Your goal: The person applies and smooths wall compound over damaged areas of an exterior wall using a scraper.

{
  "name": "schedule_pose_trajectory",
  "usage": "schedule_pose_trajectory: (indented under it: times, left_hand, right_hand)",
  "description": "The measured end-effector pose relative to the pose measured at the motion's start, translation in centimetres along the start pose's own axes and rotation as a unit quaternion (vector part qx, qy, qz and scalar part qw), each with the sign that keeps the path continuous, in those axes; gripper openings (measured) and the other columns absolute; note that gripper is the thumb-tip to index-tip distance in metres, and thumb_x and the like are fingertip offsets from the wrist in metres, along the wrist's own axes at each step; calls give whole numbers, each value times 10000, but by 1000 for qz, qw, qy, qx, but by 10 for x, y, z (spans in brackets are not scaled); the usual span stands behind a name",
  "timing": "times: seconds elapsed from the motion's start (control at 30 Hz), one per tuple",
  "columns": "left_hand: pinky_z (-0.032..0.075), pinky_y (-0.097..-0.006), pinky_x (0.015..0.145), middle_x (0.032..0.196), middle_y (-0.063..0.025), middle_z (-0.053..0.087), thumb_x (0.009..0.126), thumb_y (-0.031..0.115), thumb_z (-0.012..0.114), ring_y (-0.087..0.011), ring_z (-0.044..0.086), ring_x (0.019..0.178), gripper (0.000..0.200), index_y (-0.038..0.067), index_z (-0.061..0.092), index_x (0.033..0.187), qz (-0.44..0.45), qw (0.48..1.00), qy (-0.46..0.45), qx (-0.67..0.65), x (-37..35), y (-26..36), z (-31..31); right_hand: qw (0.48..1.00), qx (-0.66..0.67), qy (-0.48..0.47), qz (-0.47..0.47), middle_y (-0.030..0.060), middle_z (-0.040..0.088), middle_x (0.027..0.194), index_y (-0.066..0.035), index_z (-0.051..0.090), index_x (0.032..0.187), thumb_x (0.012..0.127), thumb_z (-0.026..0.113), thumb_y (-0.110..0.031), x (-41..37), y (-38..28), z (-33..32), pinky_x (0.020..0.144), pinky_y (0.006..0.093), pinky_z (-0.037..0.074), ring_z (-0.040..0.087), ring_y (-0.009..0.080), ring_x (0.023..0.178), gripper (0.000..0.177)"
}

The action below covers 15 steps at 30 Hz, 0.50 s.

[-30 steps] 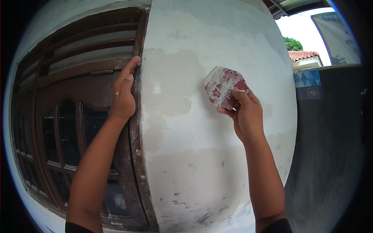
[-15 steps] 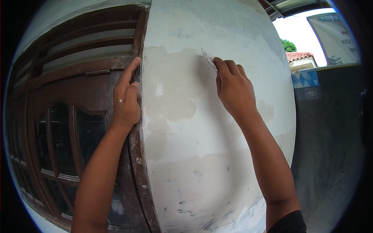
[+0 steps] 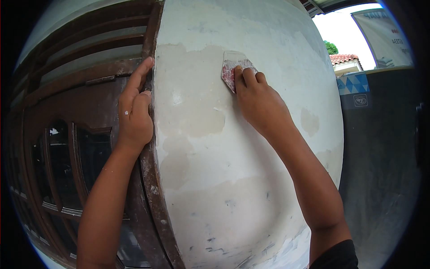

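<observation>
My right hand (image 3: 261, 99) grips a flat putty scraper (image 3: 230, 67), clear at its edge and smeared with white and reddish residue. The scraper's blade is at the wall (image 3: 233, 154), which shows white areas and patches of grey-beige filler. With fingers stretched upward, my left hand (image 3: 135, 107) rests against the brown wooden door frame (image 3: 154, 188) to the left of the wall. It holds nothing, and a small white speck sits on its back.
A brown wooden door (image 3: 74, 105) with dark glass panes fills the left side, with slats above it. Right of the wall stands a dark panel (image 3: 380, 148) with a blue-white patterned strip (image 3: 353, 84). A printed banner (image 3: 385, 36) hangs behind it.
The scraper has turned from nearly edge-on so that its broad face now shows. My right hand has shifted slightly left. My left hand stays on the frame as the view shifts a little.
</observation>
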<state>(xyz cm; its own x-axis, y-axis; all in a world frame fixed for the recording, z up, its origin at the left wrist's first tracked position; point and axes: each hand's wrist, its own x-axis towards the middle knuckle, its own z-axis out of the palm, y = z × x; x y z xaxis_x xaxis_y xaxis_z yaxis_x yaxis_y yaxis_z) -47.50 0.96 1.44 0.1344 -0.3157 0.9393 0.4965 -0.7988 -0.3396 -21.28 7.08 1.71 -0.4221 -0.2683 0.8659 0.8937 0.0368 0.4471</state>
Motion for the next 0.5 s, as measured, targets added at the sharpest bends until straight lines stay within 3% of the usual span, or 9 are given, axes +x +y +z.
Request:
schedule_pose_trajectory:
  times: [0.27, 0.33, 0.5]
  left_hand:
    - [300, -418, 1228, 1475, -291, 516, 869, 39, 351, -349, 469, 1423, 612, -137, 460, 1446, 0, 1000, 19, 5, 0, -3, 0]
    - [302, -420, 1228, 1477, -292, 514, 870, 38, 350, -349, 469, 1422, 613, -135, 458, 1448, -1, 1000, 24, 2, -1, -4, 1]
    - [255, -432, 1250, 1512, -268, 487, 846, 103, 336, -340, 420, 1458, 671, -114, 437, 1473, -28, 999, 8, 18, -1, -2, 2]
  right_hand:
    - [999, 35, -25, -17, 137, 589, 1104, 122, 615, 1243, 859, 600, -33, -45, -7, -24, 736, 328, 608, 620, 276, 957, 414]
    - [997, 48, 56, -9, 120, 582, 1033, 115, 583, 1304, 860, 606, -32, -52, 0, -30, 716, 317, 589, 611, 244, 904, 468]
    - [991, 24, 126, 37, 108, 589, 1031, 83, 582, 1327, 855, 626, -39, -10, 19, -23, 717, 288, 581, 605, 211, 893, 490]
